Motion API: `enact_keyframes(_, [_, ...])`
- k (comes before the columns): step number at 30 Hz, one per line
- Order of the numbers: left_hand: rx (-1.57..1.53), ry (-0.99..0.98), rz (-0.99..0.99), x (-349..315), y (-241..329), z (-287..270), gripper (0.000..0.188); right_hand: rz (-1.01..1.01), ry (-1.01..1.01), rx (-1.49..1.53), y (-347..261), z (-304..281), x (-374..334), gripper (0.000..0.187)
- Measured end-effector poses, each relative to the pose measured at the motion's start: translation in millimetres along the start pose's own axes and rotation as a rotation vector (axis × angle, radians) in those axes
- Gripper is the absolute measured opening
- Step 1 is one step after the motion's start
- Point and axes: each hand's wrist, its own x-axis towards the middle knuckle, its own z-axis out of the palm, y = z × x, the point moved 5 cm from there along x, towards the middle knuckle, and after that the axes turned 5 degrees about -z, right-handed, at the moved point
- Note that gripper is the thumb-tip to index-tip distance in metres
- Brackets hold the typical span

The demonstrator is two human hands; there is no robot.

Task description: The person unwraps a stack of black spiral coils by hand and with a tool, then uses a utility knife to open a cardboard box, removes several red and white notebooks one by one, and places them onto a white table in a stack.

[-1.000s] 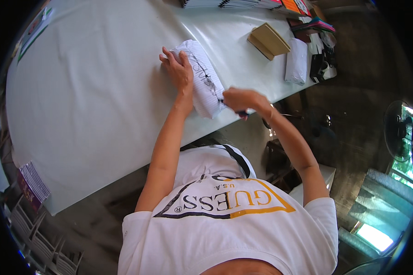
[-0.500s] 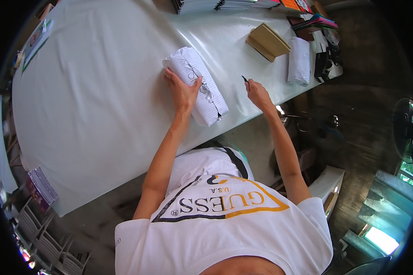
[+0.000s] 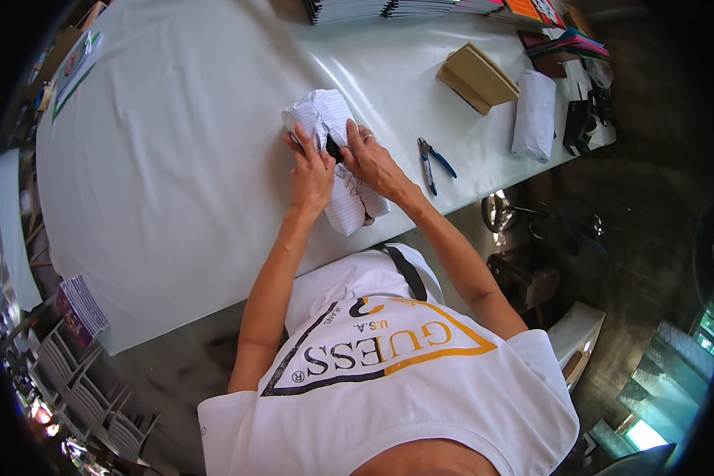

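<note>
Pliers: I'd set them down.
Right hand: freed, half-curled, it gripped the parcel, now gaping.
Left hand: half-curled, gripped it too.

Table: big one, pale glossy cover, kinda wrinkled on the left
Chairs: white, lined up past the table's left end
Floor: greyish and pretty dim, can't make out much
Window: blown-out bright patch, lower right, next to bluish ridged sheeting
Light: soft sheen across the table, right side mostly shadowy
</note>
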Motion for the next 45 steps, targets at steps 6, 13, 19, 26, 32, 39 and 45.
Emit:
enact_keyframes(6, [-0.207, -0.009, -0.009, -9, -8, 8, 0.084, -0.071, -0.028, 0.13, 10, -8, -6, 0.057])
enact_keyframes(13, [-0.494, -0.157, -0.145, -17, -4, 17, 0.11, -0.059, 0.008, 0.385, -8, -21, -26, 0.067])
enact_keyframes(19, [-0.704, -0.273, -0.183, -19, -18, 13, 0.107, 0.025, -0.042, 0.368, 29, -33, -33, 0.076])
enact_keyframes(26, [-0.601, -0.263, -0.121, -20, -9, 6, 0.107, 0.303, 0.235, -0.622, 108, -20, -108, 0.06])
enact_keyframes(32, [-0.53, -0.204, -0.143, -21, -6, 5, 0.109, 0.268, 0.181, -0.359, 95, -38, -99, 0.047])
enact_keyframes(39, [-0.489, -0.094, -0.115, -22, -7, 6, 0.11, 0.261, -0.339, 0.107, -52, -63, -19, 0.023])
enact_keyframes(45, [-0.511, -0.052, -0.077, -19, -12, 11, 0.111, 0.037, -0.469, -0.214, -55, -46, 13, 0.02])
